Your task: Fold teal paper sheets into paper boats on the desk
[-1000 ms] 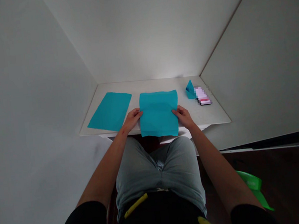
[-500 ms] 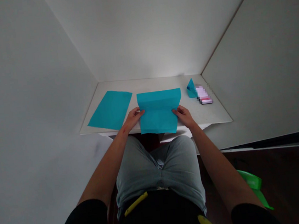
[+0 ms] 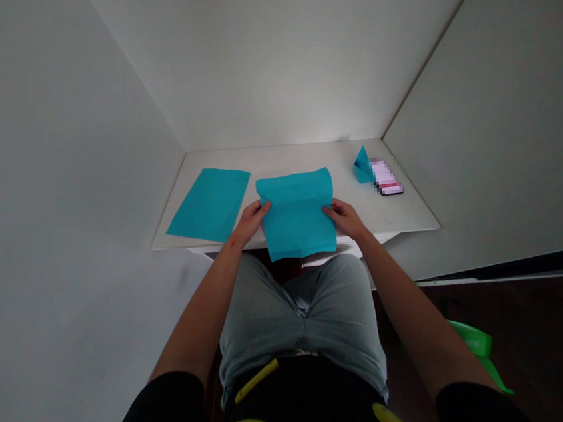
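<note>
A blue sheet of paper (image 3: pixel 299 219) is held up between both hands at the front of the white table, its lower edge hanging past the table's edge. My left hand (image 3: pixel 253 219) pinches its left side, thumb on the near face. On the opposite side my right hand (image 3: pixel 343 216) grips the paper the same way. Faint creases run across the sheet, and its upper part bends. To the left, a second blue sheet (image 3: pixel 209 205) lies flat on the table. At the right stands a small folded blue paper piece (image 3: pixel 363 166).
The white table (image 3: pixel 276 158) sits between white walls. A phone (image 3: pixel 386 176) with a blurred-out screen lies on its right part, touching or close to the folded piece. Down on the dark floor at right is a green plastic object (image 3: pixel 477 345).
The held sheet has tilted and flattened somewhat; its upper right corner has shifted left and its lower edge dropped slightly. Both hands keep their hold. The camera view has shifted a little.
</note>
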A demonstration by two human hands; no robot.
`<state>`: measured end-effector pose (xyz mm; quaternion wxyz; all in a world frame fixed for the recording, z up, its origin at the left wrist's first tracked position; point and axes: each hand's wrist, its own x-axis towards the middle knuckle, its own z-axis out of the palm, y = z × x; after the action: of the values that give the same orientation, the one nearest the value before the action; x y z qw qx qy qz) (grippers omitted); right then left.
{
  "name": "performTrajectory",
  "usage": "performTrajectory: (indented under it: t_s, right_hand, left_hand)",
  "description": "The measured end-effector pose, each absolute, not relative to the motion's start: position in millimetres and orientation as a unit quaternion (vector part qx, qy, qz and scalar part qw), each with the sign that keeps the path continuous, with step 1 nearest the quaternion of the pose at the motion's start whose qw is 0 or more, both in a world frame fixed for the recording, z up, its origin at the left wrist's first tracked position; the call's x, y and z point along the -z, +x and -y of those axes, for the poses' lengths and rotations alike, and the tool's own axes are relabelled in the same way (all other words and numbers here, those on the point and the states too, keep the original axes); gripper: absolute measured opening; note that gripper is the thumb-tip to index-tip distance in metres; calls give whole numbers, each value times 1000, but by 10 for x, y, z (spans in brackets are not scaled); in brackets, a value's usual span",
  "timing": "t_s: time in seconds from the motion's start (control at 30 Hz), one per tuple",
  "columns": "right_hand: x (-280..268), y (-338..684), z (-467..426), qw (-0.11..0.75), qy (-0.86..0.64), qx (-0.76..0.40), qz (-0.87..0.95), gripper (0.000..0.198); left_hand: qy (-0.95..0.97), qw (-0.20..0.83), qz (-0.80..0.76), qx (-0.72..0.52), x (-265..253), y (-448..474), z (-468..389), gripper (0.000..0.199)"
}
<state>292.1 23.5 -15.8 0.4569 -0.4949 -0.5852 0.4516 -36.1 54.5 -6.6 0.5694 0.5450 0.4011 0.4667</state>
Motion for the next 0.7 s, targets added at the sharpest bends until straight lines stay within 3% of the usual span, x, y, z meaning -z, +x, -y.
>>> performTrajectory:
  t_s: [0.13, 0.47, 0.63, 0.7]
  right_hand:
    - [141, 2914, -243, 464, -481, -460, 584, 44]
    - [135, 3051, -245, 521, -521, -384, 556, 37]
    - [89, 3055, -214, 497, -561, -382, 540, 38]
    - [80, 3036, -216, 498, -559, -376, 547, 39]
  left_hand:
    - [545, 578, -392, -464, 82, -350, -556, 64]
    - [623, 482, -412, -458, 133, -367, -573, 23]
    - [660, 450, -409, -441, 75, -286, -475, 45]
    - [676, 434, -411, -431, 82, -260, -452, 45]
